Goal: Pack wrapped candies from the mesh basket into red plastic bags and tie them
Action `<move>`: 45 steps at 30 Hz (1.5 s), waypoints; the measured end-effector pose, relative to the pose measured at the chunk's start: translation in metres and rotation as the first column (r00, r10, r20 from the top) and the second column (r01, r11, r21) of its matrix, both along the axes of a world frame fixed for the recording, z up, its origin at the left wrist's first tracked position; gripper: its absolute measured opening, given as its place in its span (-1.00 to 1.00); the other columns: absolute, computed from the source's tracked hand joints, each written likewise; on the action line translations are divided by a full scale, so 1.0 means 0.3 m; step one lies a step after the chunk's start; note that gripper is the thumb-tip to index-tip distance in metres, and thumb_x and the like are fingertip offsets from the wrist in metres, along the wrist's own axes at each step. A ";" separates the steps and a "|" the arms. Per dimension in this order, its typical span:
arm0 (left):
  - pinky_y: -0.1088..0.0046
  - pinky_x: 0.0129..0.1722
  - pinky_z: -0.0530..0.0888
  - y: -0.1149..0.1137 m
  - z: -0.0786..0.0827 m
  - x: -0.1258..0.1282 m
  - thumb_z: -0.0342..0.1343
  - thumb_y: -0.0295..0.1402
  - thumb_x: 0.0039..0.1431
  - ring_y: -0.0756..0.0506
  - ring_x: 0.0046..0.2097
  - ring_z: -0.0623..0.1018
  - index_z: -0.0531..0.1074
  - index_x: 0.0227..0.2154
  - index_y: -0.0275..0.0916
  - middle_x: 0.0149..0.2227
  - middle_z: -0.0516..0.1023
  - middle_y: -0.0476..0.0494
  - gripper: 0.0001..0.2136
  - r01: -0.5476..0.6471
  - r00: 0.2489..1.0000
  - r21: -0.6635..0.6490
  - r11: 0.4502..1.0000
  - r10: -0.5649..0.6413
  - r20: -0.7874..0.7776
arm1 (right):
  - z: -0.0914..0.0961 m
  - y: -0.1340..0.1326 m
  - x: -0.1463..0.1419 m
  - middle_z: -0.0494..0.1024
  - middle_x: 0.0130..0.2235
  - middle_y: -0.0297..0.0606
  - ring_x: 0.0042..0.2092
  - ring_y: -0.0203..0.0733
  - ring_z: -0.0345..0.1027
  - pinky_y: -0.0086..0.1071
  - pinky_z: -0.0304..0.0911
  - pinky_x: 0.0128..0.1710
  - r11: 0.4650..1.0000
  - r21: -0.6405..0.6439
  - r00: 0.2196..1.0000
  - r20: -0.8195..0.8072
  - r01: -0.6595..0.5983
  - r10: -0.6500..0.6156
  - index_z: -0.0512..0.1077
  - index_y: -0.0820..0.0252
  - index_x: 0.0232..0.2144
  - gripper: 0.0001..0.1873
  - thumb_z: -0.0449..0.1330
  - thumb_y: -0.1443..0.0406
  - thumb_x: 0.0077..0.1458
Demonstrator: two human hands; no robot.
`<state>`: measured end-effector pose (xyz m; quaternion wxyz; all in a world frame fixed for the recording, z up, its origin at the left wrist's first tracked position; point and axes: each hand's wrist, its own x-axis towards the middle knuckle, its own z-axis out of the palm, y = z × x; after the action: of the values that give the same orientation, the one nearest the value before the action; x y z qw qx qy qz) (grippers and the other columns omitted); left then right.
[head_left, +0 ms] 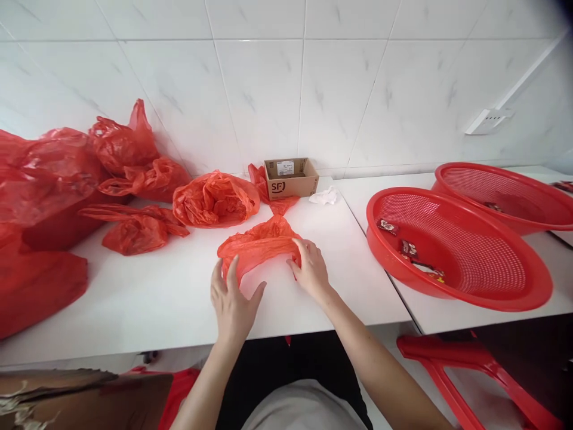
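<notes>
A crumpled red plastic bag lies on the white table right in front of me. My left hand rests at the bag's near left edge with fingers spread and fingertips touching the plastic. My right hand has its fingers curled over the bag's right edge, gripping it. The bag's mouth faces me and looks partly held apart between both hands.
Several other red bags are piled at the left and back. A small cardboard box stands by the tiled wall. Two red mesh baskets with a few wrapped items sit at the right. A red stool stands below.
</notes>
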<state>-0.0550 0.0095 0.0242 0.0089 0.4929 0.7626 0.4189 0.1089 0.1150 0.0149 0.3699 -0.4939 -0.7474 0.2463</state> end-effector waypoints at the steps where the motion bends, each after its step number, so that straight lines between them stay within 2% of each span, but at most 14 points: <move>1: -0.07 0.26 0.05 0.003 -0.013 -0.006 0.21 -0.18 0.06 -0.39 0.34 0.08 0.21 0.25 -0.19 0.35 0.04 -0.35 -0.32 0.008 1.000 -0.043 0.999 -0.008 0.011 | -0.011 0.016 -0.001 0.44 0.03 -0.03 0.07 0.10 0.29 0.06 0.21 0.07 0.998 -0.064 0.999 -0.041 -0.014 0.011 0.41 0.14 -0.02 -0.62 0.15 0.39 0.07; 5: 0.05 0.08 0.33 0.028 -0.024 -0.100 0.10 -0.23 0.12 -0.33 0.05 0.45 0.54 -0.10 -0.14 0.01 0.52 -0.23 -0.70 0.029 0.981 -0.113 0.993 -0.007 0.195 | 0.005 0.027 0.030 0.55 -0.19 -0.26 -0.16 -0.15 0.45 -0.21 0.36 -0.11 0.976 -0.180 0.980 -0.176 -0.122 0.090 0.42 0.09 -0.23 -0.77 0.03 0.39 0.10; 10: 0.29 -0.12 0.43 0.022 0.028 -0.226 0.10 -0.22 0.08 -0.16 -0.22 0.53 0.52 -0.27 -0.13 -0.29 0.58 -0.09 -0.80 -0.041 0.900 -0.035 0.999 0.052 0.432 | 0.079 0.040 0.157 0.45 -0.33 -0.35 -0.43 -0.29 0.40 -0.41 0.32 -0.48 0.955 -0.272 0.950 -0.312 -0.118 0.028 0.34 0.14 -0.13 -0.73 0.06 0.27 0.08; 13: 0.37 -0.20 0.48 0.013 0.058 -0.252 0.14 -0.20 0.02 -0.11 -0.21 0.53 0.45 -0.27 -0.15 -0.28 0.54 -0.06 -0.78 -0.059 0.768 0.066 0.996 0.003 0.641 | 0.127 0.059 0.246 0.39 -0.33 -0.37 -0.44 -0.33 0.32 -0.44 0.27 -0.48 0.962 -0.269 0.959 -0.281 -0.043 -0.036 0.37 0.13 -0.17 -0.73 0.14 0.28 0.01; 17: 0.34 -0.23 0.53 0.012 0.085 -0.227 0.22 -0.19 -0.06 -0.03 -0.30 0.53 0.38 -0.33 -0.18 -0.30 0.50 -0.02 -0.74 0.001 0.479 0.150 0.989 -0.132 0.868 | 0.240 0.035 0.320 0.44 -0.21 -0.29 -0.29 -0.23 0.38 -0.35 0.36 -0.34 0.932 -0.311 0.979 -0.140 -0.185 0.148 0.41 0.09 -0.10 -0.66 0.21 0.20 0.02; 21: 0.39 -0.24 0.53 0.012 0.108 -0.168 0.30 -0.25 -0.08 0.02 -0.32 0.51 0.42 -0.33 -0.22 -0.30 0.50 0.00 -0.74 0.035 0.284 0.185 0.982 -0.188 0.940 | 0.401 -0.082 0.302 0.42 0.04 -0.21 0.02 -0.09 0.35 -0.16 0.32 0.00 0.986 0.036 0.985 -0.041 -0.166 0.167 0.38 0.00 0.00 -0.63 0.17 0.26 0.11; 23: 0.48 -0.31 0.50 0.016 0.115 -0.137 0.30 -0.26 -0.07 0.03 -0.33 0.49 0.44 -0.34 -0.22 -0.31 0.49 0.03 -0.76 0.043 0.234 0.198 0.979 -0.202 0.951 | 0.444 -0.153 0.249 0.44 0.02 -0.19 0.07 -0.06 0.32 -0.11 0.26 0.08 0.956 0.261 0.989 -0.039 -0.131 0.146 0.40 0.00 -0.04 -0.69 0.10 0.33 0.16; 27: 0.59 -0.44 0.41 0.028 0.121 -0.088 0.26 -0.28 -0.07 0.06 -0.41 0.45 0.47 -0.40 -0.24 -0.42 0.47 0.06 -0.82 0.092 0.183 0.200 0.975 -0.215 0.959 | 0.363 -0.205 0.118 0.45 0.03 -0.13 0.09 0.01 0.30 -0.01 0.18 0.12 0.881 0.372 0.947 0.237 -0.293 0.215 0.50 0.05 -0.18 -0.75 0.10 0.38 0.14; 30: 0.58 -0.46 0.38 0.021 0.124 -0.072 0.24 -0.32 -0.12 0.05 -0.44 0.45 0.48 -0.49 -0.27 -0.49 0.46 0.04 -0.86 0.172 0.154 0.162 0.972 -0.189 0.970 | 0.223 -0.139 0.082 0.37 0.15 -0.03 0.15 0.17 0.22 0.13 0.06 0.14 0.897 0.234 0.843 0.488 -0.375 0.225 0.52 0.11 -0.12 -0.66 0.20 0.41 0.02; 32: 0.54 -0.48 0.39 0.010 0.125 -0.078 0.24 -0.34 -0.18 0.01 -0.47 0.46 0.47 -0.55 -0.29 -0.53 0.46 0.00 -0.88 0.244 0.136 0.107 0.964 -0.143 0.980 | 0.155 -0.078 0.099 0.47 0.05 -0.06 0.05 0.09 0.33 0.10 0.10 0.12 0.923 0.097 0.804 0.530 -0.372 0.268 0.46 0.09 0.02 -0.47 0.12 0.52 -0.01; 35: 0.42 -0.45 0.46 0.001 0.115 -0.121 0.26 -0.34 -0.23 -0.08 -0.46 0.51 0.48 -0.55 -0.30 -0.52 0.50 -0.09 -0.85 0.296 0.144 0.029 0.955 -0.075 0.987 | 0.129 -0.012 0.152 0.56 -0.09 -0.22 -0.12 -0.09 0.42 -0.12 0.24 -0.01 0.945 -0.071 0.854 0.412 -0.318 0.318 0.36 0.03 0.12 -0.28 -0.02 0.60 -0.07; 38: 0.40 -0.42 0.47 0.007 0.101 -0.193 0.30 -0.33 -0.26 -0.11 -0.42 0.54 0.48 -0.45 -0.28 -0.46 0.53 -0.10 -0.77 0.211 0.223 0.027 0.977 -0.075 0.972 | 0.163 0.003 0.195 0.52 -0.15 -0.30 -0.26 -0.20 0.41 -0.31 0.30 -0.24 0.946 -0.196 0.948 0.137 -0.259 0.288 0.31 -0.04 0.12 -0.32 -0.05 0.53 -0.04; 42: 0.53 -0.42 0.41 -0.017 0.157 -0.227 0.26 -0.35 -0.18 -0.01 -0.41 0.48 0.45 -0.38 -0.22 -0.40 0.47 -0.01 -0.78 -0.037 0.434 0.157 0.987 -0.125 0.892 | 0.201 -0.011 0.206 0.37 -0.41 -0.44 -0.46 -0.28 0.28 -0.42 0.20 -0.45 0.926 -0.305 0.974 -0.109 -0.221 0.197 0.32 0.01 -0.01 -0.51 -0.02 0.41 -0.02; 45: 0.46 0.00 0.40 -0.089 0.259 -0.136 0.20 -0.35 0.02 -0.08 -0.03 0.47 0.47 -0.37 -0.12 -0.16 0.47 -0.01 -0.92 -0.175 0.698 0.314 0.933 -0.107 0.708 | 0.205 -0.019 0.192 0.30 -0.47 -0.47 -0.47 -0.28 0.25 -0.43 0.14 -0.48 0.936 -0.317 0.987 -0.094 -0.151 0.127 0.33 0.02 -0.08 -0.56 0.02 0.40 -0.06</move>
<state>-0.0959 -0.0172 0.1019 0.2066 0.2699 0.6184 0.7086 0.1663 0.1091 0.0763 0.2923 -0.4845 -0.7163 0.4083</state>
